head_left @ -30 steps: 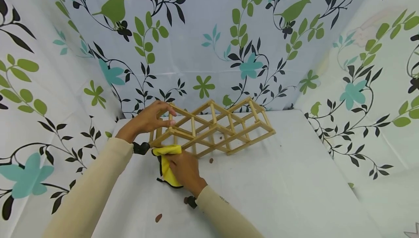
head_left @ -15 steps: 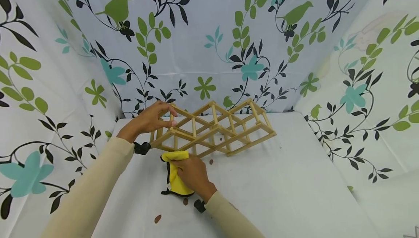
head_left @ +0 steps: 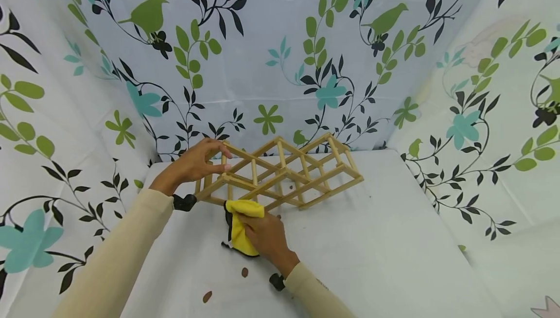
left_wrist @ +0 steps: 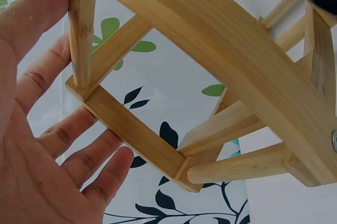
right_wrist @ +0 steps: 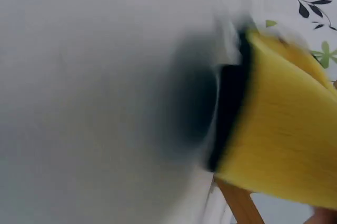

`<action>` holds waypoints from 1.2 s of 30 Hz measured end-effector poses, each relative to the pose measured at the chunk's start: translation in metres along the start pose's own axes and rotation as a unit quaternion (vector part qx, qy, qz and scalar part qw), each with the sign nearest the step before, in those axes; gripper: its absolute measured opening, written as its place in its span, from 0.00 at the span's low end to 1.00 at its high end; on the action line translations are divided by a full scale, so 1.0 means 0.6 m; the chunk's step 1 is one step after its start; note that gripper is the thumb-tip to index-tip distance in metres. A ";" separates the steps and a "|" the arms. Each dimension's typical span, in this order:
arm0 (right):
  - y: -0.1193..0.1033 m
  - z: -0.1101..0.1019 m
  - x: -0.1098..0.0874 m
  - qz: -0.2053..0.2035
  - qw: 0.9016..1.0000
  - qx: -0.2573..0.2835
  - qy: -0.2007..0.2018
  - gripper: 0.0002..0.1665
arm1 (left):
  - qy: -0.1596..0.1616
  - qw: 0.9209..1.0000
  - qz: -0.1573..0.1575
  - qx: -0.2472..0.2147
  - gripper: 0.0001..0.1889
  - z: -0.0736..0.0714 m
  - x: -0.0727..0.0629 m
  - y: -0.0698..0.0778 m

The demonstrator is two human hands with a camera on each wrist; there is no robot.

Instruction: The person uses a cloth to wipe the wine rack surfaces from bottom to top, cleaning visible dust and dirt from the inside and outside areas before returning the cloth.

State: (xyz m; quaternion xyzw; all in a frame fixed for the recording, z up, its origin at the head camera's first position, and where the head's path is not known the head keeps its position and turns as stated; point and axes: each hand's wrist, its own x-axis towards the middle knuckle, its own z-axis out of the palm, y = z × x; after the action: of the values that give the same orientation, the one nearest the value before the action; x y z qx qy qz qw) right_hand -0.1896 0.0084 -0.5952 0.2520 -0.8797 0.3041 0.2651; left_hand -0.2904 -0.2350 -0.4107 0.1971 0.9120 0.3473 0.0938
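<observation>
A wooden lattice rack (head_left: 283, 172), built of pale slats and round dowels, stands on the white surface towards the back. My left hand (head_left: 194, 163) grips its left end; in the left wrist view the thumb and fingers lie round a corner dowel and slat. My right hand (head_left: 269, 235) holds a yellow cloth (head_left: 245, 207) with black edging against or just before the rack's lower front slat; contact is hard to tell. In the right wrist view the cloth (right_wrist: 279, 129) is blurred and covers most of the fingers.
Brown oval bits (head_left: 207, 296) lie scattered on the white tabletop (head_left: 372, 250), some near the right hand. A patterned curtain (head_left: 262, 55) with leaves and birds encloses the back and both sides, close behind the rack.
My right hand has moved rightwards with the cloth along the rack's front, dipping away and coming back up to it. The left hand keeps its grip; the rack stays in place.
</observation>
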 end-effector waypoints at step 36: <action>0.079 -0.145 0.000 0.030 0.999 0.003 -0.018 0.19 | 0.033 0.999 -0.006 0.007 0.14 0.024 0.002 -0.006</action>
State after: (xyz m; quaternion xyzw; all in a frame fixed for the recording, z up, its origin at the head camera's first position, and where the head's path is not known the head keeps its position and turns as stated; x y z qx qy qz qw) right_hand -0.1912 0.0989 -0.5555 0.2316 -0.8905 0.3096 0.2398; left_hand -0.2883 -0.2282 -0.4236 0.1810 0.9182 0.3465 0.0637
